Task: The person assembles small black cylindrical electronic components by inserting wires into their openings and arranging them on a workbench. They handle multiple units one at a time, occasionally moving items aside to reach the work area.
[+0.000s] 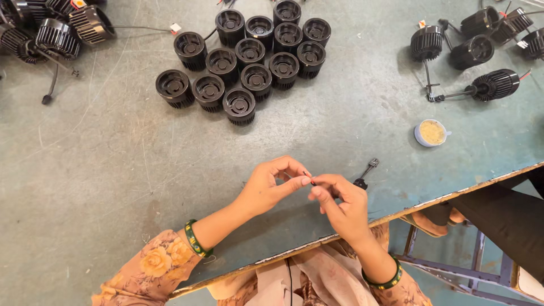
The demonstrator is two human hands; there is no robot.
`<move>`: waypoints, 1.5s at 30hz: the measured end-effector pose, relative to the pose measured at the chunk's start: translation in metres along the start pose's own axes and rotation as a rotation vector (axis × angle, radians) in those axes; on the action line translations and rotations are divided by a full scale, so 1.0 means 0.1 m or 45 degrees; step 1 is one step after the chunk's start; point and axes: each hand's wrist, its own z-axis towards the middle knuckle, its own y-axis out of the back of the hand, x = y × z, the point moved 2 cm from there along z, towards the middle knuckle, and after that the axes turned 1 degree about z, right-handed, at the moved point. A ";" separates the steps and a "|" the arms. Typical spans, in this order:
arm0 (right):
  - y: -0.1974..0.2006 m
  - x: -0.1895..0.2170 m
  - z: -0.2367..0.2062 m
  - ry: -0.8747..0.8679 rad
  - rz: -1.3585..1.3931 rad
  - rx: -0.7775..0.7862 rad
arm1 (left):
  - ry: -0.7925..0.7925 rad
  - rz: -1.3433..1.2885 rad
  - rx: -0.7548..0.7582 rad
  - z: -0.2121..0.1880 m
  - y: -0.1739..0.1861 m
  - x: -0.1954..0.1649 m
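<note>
From the head view, we have both hands low at the near edge of the surface [85, 170], fingertips meeting. Our left hand [271, 186] has thumb and forefinger pinched together on a tiny dark part [306, 175], the other fingers curled loosely above. Our right hand [340, 205] comes in against it, thumb and forefinger closed on the same part from the other side. The part sits just between the two pinches, held above the surface, and is too small for us to tell its shape.

We judge it to be very light and stiff, easy to drop or flick away. A fingertip pinch at its ends looks like the only hold it offers.

Just beyond the right hand a small black clip [365, 173] with a thin stem lies on the surface. Further right stands a little round cup [432, 133] of yellowish stuff. In the middle, well apart from us, black ribbed housings [249, 56] stand upright in a tight cluster. Finned units with wires [487, 85] lie at the far right, and a pile [51, 31] of the same lies at the far left.
</note>
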 end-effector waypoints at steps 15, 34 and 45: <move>-0.07 -0.09 -0.12 0.044 0.298 -0.126 | -0.120 -0.012 -0.033 -0.06 -0.09 0.01; 1.33 0.57 -0.06 0.198 -0.883 -0.598 | 0.239 0.075 0.009 -0.07 -0.08 0.29; 2.03 -0.13 0.55 0.021 -1.678 -0.519 | 0.185 0.227 0.046 -0.05 -0.10 0.22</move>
